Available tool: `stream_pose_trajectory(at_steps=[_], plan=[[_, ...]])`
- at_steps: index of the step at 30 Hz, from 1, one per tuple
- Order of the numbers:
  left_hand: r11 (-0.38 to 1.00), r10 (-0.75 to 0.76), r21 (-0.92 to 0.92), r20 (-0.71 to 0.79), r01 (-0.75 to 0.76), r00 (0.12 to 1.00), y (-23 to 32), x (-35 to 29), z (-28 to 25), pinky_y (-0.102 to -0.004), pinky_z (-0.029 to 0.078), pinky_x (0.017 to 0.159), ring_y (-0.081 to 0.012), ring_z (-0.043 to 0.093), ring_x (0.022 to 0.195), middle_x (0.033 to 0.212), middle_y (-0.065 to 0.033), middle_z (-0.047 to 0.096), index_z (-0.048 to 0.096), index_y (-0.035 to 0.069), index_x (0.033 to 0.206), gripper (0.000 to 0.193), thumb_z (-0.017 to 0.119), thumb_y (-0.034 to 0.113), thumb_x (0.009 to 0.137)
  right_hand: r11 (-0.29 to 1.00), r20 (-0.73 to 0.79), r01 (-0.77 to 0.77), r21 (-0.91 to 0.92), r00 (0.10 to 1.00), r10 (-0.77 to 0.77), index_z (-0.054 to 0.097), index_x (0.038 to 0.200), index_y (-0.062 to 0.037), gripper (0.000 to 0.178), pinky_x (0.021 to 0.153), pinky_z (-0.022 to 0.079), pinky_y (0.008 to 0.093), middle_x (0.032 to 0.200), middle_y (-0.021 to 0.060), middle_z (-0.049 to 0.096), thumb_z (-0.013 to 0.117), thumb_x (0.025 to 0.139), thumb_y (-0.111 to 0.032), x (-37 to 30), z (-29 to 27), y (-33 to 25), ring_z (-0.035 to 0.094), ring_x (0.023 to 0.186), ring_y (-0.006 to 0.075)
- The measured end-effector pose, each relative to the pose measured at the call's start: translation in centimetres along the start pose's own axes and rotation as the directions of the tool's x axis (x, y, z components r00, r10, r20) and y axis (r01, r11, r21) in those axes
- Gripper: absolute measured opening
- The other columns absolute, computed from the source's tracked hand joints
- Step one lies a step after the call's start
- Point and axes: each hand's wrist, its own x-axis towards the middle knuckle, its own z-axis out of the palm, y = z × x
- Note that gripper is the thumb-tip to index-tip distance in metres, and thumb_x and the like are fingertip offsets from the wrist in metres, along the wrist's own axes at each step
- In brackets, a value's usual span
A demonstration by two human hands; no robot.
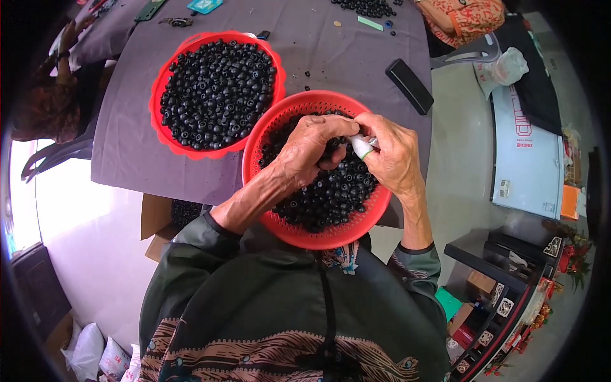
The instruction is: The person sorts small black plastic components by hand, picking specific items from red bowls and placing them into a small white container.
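Above a red colander [364, 221], my left hand [312, 143] and my right hand [393, 151] meet with fingers closed and tips nearly touching. Small black bead-like pieces [331, 197] with holes partly fill the colander. Dark pieces show under the curled fingers of my left hand; I cannot make out what its fingertips pinch. A white wrapping with a thin green line [361, 147] covers a digit at my right hand. Beside it shows a small silvery bit, too small to name. To the upper left stands a scalloped red basin [154, 105] heaped with similar black pieces.
A grey cloth [331, 54] covers the table. On it lie a black rectangular case [409, 86], a green strip [370, 23] and a loose pile of black pieces [364, 6]. Other people sit at the far left and far right. A cardboard box [156, 216] stands below the table edge.
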Motion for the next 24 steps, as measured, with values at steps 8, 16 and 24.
stream_pose_trajectory(at_steps=[8,16,24], plan=[[0.998,-0.046,-0.037,0.069,0.048,0.997,-0.3,0.4,-0.6,-0.0195,0.026,0.039,-0.0086,0.043,0.050,0.071,-0.0044,0.053,0.058,0.000,0.085,0.018,0.052,0.016,0.078,1.000,-0.032,-0.023,0.005,0.999,0.024,0.056,0.088,-0.0037,0.026,0.049,0.044,0.0285,0.065,0.0076,0.057,0.065,0.065,0.003,-0.5,0.1,0.3,0.058,0.056,0.0200],[0.901,-0.198,-0.403,-0.060,0.158,0.978,-0.6,1.4,-1.4,-0.0182,0.030,0.037,-0.0117,0.045,0.056,0.082,-0.0097,0.056,0.051,-0.002,0.101,0.027,0.038,0.017,0.086,0.950,-0.033,-0.310,0.033,0.950,0.311,0.057,0.092,-0.0043,0.022,0.049,0.042,0.0245,0.064,0.0071,0.056,0.067,0.072,-0.005,-0.8,-0.3,0.4,0.052,0.053,0.0117],[0.954,-0.086,-0.293,-0.048,0.069,0.995,-1.7,1.7,-1.8,-0.0207,0.030,0.041,-0.0119,0.046,0.059,0.078,-0.0071,0.054,0.052,0.001,0.092,0.024,0.037,0.020,0.088,0.931,0.150,-0.295,0.216,0.952,0.266,0.058,0.092,-0.0030,0.020,0.056,0.047,0.0267,0.072,0.0099,0.063,0.058,0.073,0.002,-0.1,0.2,-0.9,0.062,0.065,0.0160]])
